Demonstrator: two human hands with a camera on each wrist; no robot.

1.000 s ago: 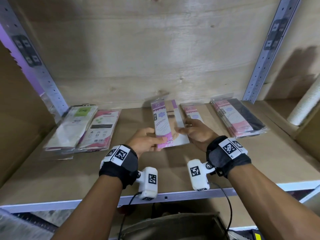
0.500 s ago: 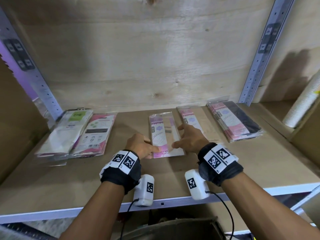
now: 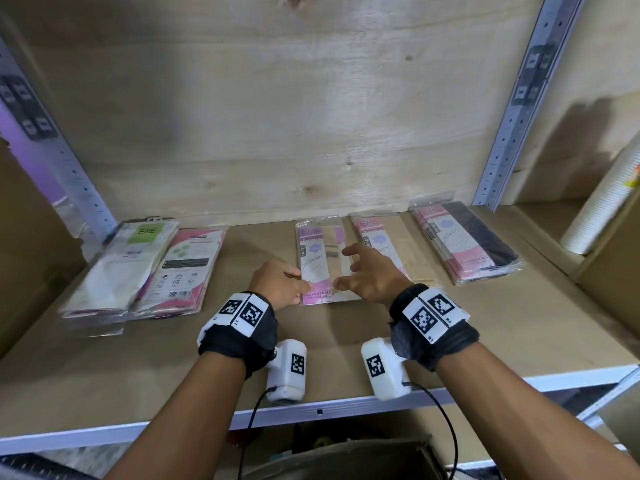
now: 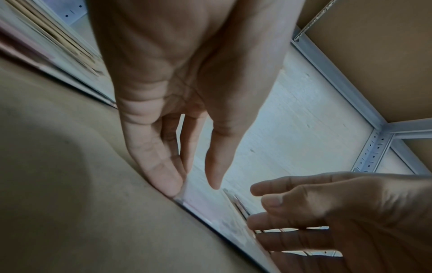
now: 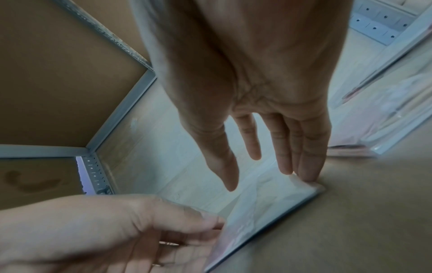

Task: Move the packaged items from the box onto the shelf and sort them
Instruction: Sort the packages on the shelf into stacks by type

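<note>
A flat, clear-wrapped pink packet (image 3: 320,263) lies on the brown board shelf (image 3: 519,323) between a person's hands. The left hand (image 3: 277,284) touches its left edge with straight fingers; the right hand (image 3: 372,277), fingers spread and relaxed, touches its right edge.

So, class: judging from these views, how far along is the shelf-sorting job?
Done: the green-labelled and pink flat packs lie at the wooden shelf's left, the dark pink-labelled stack at its right. In hand: the left hand and right hand touch the clear pink-printed pack, flat mid-shelf. Left: the box's contents are not visible.
</note>
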